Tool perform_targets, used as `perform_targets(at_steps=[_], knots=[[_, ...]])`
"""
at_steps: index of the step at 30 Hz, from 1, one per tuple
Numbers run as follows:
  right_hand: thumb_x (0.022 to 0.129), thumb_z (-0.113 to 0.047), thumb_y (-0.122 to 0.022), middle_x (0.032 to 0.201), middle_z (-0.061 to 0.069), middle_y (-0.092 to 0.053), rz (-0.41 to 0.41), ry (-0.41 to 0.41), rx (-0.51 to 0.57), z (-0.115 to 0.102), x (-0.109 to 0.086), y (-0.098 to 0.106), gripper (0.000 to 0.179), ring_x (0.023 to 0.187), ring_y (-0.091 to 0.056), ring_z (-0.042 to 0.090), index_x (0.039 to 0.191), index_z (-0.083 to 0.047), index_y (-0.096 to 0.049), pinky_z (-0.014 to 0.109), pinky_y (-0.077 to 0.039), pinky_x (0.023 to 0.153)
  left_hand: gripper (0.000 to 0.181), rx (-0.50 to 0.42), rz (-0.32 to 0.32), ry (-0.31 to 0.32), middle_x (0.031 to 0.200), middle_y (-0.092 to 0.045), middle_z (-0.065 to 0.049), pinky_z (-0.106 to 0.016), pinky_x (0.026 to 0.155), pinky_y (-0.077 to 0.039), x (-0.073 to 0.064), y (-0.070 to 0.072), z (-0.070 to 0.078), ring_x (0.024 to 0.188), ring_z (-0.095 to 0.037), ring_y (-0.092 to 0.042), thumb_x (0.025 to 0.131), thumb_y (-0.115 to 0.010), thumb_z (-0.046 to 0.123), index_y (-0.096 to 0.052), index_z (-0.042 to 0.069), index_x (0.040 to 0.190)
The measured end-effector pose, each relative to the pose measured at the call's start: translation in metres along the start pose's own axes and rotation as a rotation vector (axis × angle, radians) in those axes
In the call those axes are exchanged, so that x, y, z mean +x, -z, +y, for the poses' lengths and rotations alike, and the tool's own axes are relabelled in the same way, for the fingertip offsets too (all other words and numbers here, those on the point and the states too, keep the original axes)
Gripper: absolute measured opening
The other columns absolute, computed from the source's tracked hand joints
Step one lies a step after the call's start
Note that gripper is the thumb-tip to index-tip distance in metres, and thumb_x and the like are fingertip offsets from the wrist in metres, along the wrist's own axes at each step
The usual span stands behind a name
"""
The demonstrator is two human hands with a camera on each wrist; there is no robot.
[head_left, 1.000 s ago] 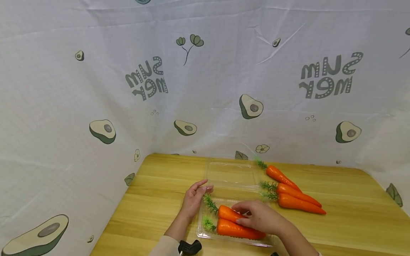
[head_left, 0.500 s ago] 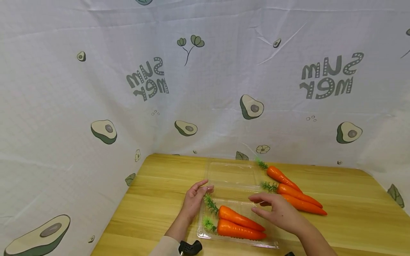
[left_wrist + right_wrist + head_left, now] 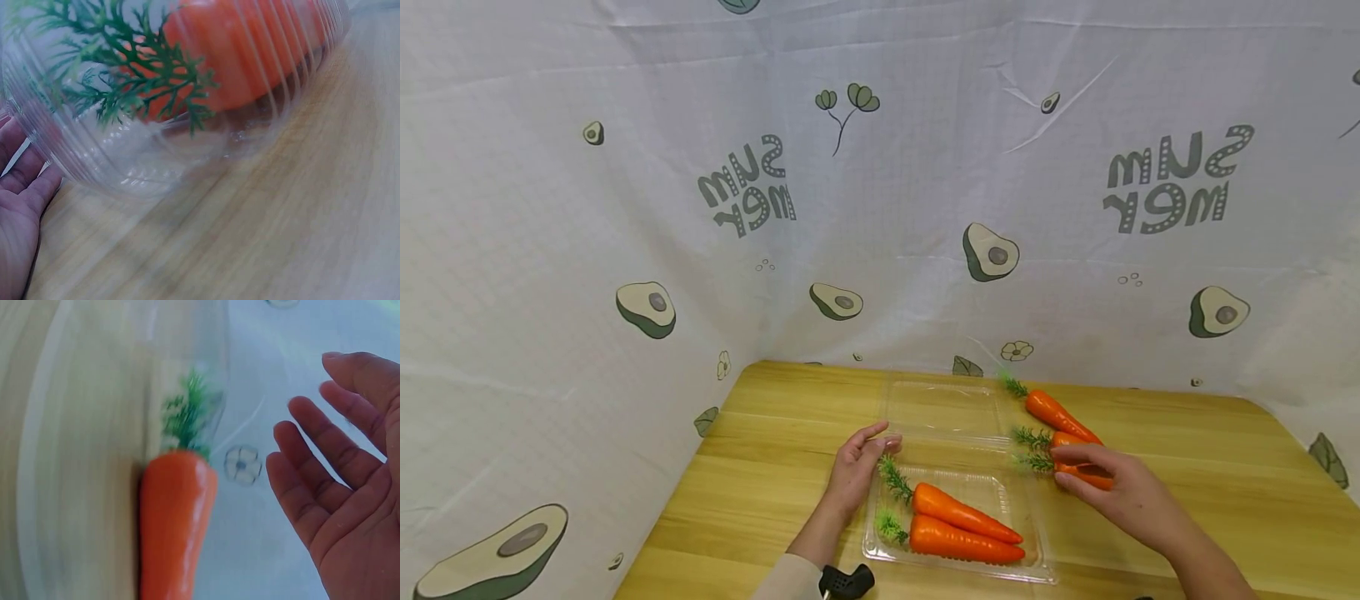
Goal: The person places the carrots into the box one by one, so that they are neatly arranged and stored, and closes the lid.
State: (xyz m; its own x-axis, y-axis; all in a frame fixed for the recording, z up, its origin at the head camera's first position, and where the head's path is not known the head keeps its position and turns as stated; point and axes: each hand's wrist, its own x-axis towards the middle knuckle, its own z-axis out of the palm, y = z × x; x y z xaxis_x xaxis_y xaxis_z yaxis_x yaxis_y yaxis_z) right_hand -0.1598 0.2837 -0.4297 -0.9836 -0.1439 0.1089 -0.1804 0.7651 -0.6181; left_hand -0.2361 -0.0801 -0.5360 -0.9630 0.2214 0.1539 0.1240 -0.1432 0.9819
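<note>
And the right hand [image 3: 1120, 492] has swung off from above the clear box [image 3: 992, 496], sweeping out towards three o'clock, right over the loose carrots! The left hand [image 3: 848, 471] hasn't budged.

Under that right hand lies the nearest loose carrot [image 3: 1088, 477], at two o'clock from the box, its orange showing between thumb and fingers, its tip hidden. The right hand grasps nothing; its fingers are parted and relaxed (the wrist view shows a bare palm). Touching that carrot? Can't tell.

Just past it, a middle carrot [image 3: 1066, 439], partly covered by the hand; then the farthest carrot [image 3: 1060, 415], tilted with its leaves to ten o'clock and its tip to four.

Over to the box: two more carrots in there, side by side, the upper one [image 3: 962, 511] and the lower one [image 3: 962, 542], leafy ends to the left, tips to four o'clock.

At the box's ten o'clock corner, the left hand has loose fingers and no grip; contact is unclear. A black piece [image 3: 847, 581] sits by that wrist at eight o'clock.

Up at twelve, a clear lid [image 3: 943, 408] on the wooden table [image 3: 760, 467], and beyond it an avocado-print cloth [image 3: 895, 192].
</note>
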Motion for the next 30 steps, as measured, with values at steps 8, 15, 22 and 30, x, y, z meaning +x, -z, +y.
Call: perform_targets(at_steps=[8, 15, 22, 30], knots=[[0.093, -0.044, -0.073, 0.130, 0.014, -0.069, 0.019, -0.109, -0.080, 0.038, -0.008, 0.014, 0.042, 0.111, -0.062, 0.006, 0.125, -0.016, -0.072, 0.015, -0.049, 0.079, 0.048, -0.012, 0.005, 0.021, 0.133, -0.065, -0.028, -0.038, 0.117, -0.043, 0.000, -0.001, 0.000, 0.124, -0.035, -0.065, 0.109, -0.050, 0.025, -0.048, -0.004, 0.146], [0.095, -0.052, -0.068, 0.139, 0.024, -0.062, -0.012, -0.210, -0.063, 0.068, -0.006, 0.023, 0.061, 0.124, -0.055, 0.044, 0.135, -0.008, -0.064, 0.044, -0.055, 0.088, 0.047, -0.005, 0.010, 0.025, 0.133, -0.065, -0.027, -0.029, 0.113, -0.045, 0.001, 0.000, 0.000, 0.123, -0.030, -0.067, 0.109, -0.050, 0.024, -0.048, -0.004, 0.146], [0.094, -0.054, -0.068, 0.140, 0.028, -0.059, -0.079, -0.269, -0.029, 0.084, -0.002, 0.025, 0.071, 0.124, -0.056, 0.046, 0.140, -0.001, -0.059, 0.046, -0.058, 0.089, 0.047, -0.007, 0.003, 0.032, 0.134, -0.065, -0.026, -0.023, 0.110, -0.046, 0.001, 0.001, -0.001, 0.122, -0.026, -0.068, 0.108, -0.050, 0.024, -0.048, -0.003, 0.147], [0.093, -0.051, -0.070, 0.139, 0.028, -0.060, -0.090, -0.225, -0.075, 0.087, 0.002, 0.023, 0.065, 0.126, -0.055, 0.049, 0.135, -0.002, -0.064, 0.051, -0.056, 0.093, 0.045, -0.013, 0.013, 0.050, 0.134, -0.066, -0.025, -0.041, 0.117, -0.042, 0.001, 0.001, -0.001, 0.122, -0.027, -0.068, 0.108, -0.050, 0.024, -0.050, 0.000, 0.146]])
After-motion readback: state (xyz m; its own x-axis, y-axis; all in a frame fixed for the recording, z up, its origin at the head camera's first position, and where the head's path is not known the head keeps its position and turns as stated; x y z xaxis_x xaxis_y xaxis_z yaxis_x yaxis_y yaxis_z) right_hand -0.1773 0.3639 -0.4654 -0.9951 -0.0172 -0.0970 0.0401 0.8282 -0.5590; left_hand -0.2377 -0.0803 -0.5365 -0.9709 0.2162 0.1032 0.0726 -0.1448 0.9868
